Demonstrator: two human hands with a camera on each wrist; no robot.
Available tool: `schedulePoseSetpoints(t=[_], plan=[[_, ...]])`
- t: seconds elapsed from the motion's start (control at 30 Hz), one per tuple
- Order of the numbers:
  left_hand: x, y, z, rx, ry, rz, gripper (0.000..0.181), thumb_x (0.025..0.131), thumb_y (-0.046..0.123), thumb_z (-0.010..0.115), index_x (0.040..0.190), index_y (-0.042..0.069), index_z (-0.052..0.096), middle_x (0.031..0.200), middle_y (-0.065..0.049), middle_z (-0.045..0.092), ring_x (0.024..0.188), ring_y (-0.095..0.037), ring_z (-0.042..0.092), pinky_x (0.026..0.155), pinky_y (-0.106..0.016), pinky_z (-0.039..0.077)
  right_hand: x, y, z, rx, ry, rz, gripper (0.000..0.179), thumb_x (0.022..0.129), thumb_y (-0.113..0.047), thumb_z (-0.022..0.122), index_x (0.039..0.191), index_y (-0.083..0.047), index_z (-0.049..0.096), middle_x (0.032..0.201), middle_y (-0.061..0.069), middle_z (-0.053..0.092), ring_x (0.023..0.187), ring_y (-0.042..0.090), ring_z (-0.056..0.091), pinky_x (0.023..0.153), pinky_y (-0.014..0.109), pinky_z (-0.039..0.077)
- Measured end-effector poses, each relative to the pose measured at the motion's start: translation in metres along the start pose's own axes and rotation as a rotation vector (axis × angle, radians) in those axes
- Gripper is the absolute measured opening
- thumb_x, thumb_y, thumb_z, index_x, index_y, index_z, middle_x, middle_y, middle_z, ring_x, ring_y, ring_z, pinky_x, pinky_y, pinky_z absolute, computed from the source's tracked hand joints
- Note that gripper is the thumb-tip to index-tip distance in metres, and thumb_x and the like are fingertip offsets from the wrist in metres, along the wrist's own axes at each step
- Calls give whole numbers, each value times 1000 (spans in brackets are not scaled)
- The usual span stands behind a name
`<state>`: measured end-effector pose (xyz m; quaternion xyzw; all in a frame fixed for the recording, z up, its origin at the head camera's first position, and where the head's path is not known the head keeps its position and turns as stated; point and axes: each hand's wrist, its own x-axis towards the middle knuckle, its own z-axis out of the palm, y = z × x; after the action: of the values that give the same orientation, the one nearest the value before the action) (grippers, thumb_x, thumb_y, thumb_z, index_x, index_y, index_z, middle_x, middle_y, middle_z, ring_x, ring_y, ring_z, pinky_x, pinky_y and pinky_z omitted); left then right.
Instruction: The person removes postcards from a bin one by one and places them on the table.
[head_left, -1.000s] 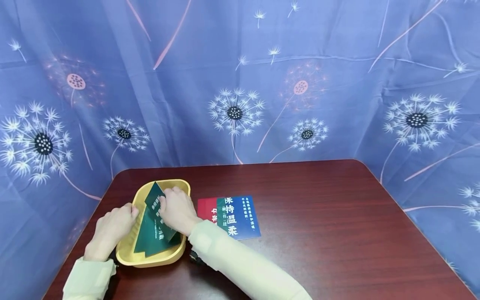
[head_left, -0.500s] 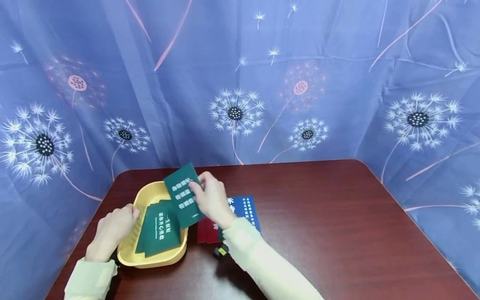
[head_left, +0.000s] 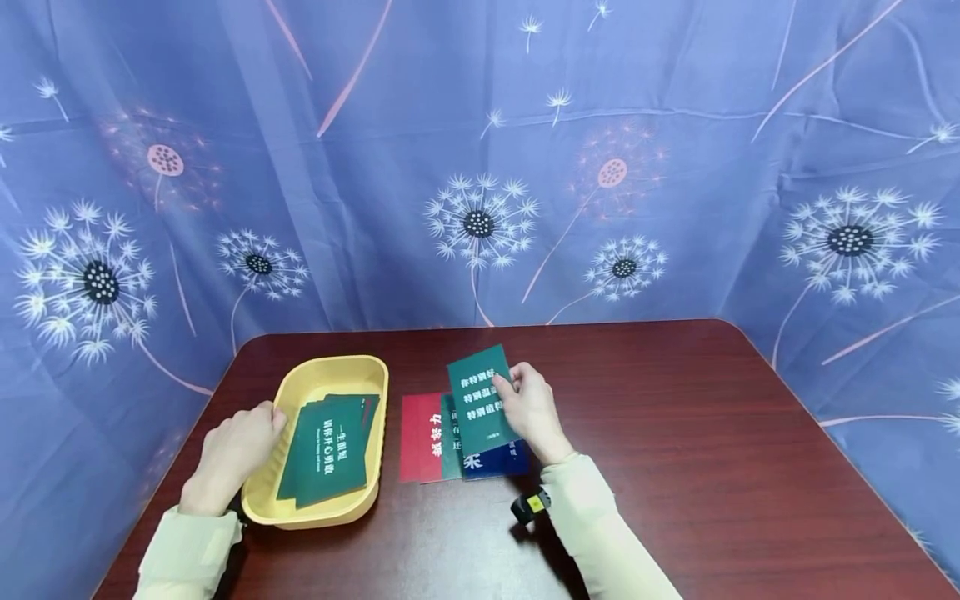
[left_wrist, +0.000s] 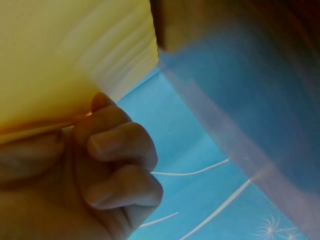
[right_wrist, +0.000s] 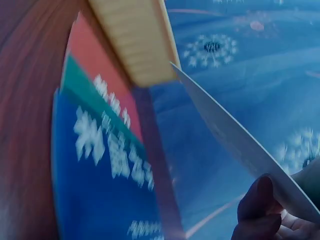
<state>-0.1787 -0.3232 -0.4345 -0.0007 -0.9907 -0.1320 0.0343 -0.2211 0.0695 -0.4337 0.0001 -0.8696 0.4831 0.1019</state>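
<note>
My right hand point(head_left: 534, 410) pinches a dark green card point(head_left: 480, 400) with white lettering by its right edge. In the head view the card overlaps the blue card point(head_left: 498, 463) of a row on the table. Beside it in that row show a narrow green card point(head_left: 451, 442) and a red card point(head_left: 420, 437), partly overlapping. The right wrist view shows the held card's pale back point(right_wrist: 235, 135). My left hand point(head_left: 238, 454) grips the left rim of a yellow plastic basket point(head_left: 375, 450), thumb over the rim and fingers point(left_wrist: 122, 142) curled outside. Several green cards point(head_left: 330, 450) lie stacked inside the basket.
The dark red-brown wooden table point(head_left: 675, 467) reaches to a blue curtain point(head_left: 420, 125) with dandelion prints behind it. A small black device with a yellow label point(head_left: 534, 505) sits at my right wrist.
My right hand has lifted the green card out of the basket and carried it rightward to over the row of cards. My left hand keeps its grip on the basket rim.
</note>
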Motion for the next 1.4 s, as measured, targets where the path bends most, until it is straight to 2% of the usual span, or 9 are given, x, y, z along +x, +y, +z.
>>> schedulePoseSetpoints(t=[0.23,0.47,0.67,0.9,1.07,1.4], plan=[[-1,3,-1,-1,-11,-3,33,99,21,34,76,6,52,70,-20,56,59,-39,55,50,-53,40,-5,25,-12,-63,-7,73,24,94,-22,66,82,-8,51,67,1,48,63,18,50,59,32,41],[-1,3,-2,9,-27,-20,35,100,22,34,81,3,55,73,-24,57,61,-41,56,51,-54,41,-8,37,-9,-98,-27,107,24,94,-21,66,82,-8,50,69,1,47,67,18,51,63,33,40],[-1,1,0,9,-38,-24,36,101,23,33,80,3,54,72,-21,56,61,-39,56,51,-52,40,-9,44,-6,-127,-31,135,25,93,-21,67,79,-9,49,64,0,51,65,17,54,62,32,42],[0,0,0,5,-2,-7,35,100,23,34,78,4,53,74,-25,57,61,-43,56,50,-54,39,-7,48,-4,-188,-43,143,25,92,-23,67,81,-8,50,66,1,54,68,19,56,66,35,45],[-1,0,0,6,-4,-9,34,100,23,34,76,6,51,73,-25,57,61,-43,56,51,-54,39,-6,49,-5,-248,-70,159,26,91,-25,68,85,-7,51,70,4,56,72,23,56,71,39,46],[0,0,0,14,-19,-22,36,101,24,33,77,5,52,74,-25,57,62,-42,56,51,-54,39,-6,48,-9,-246,-103,182,29,93,-29,63,97,-3,50,77,12,57,76,27,57,72,43,46]])
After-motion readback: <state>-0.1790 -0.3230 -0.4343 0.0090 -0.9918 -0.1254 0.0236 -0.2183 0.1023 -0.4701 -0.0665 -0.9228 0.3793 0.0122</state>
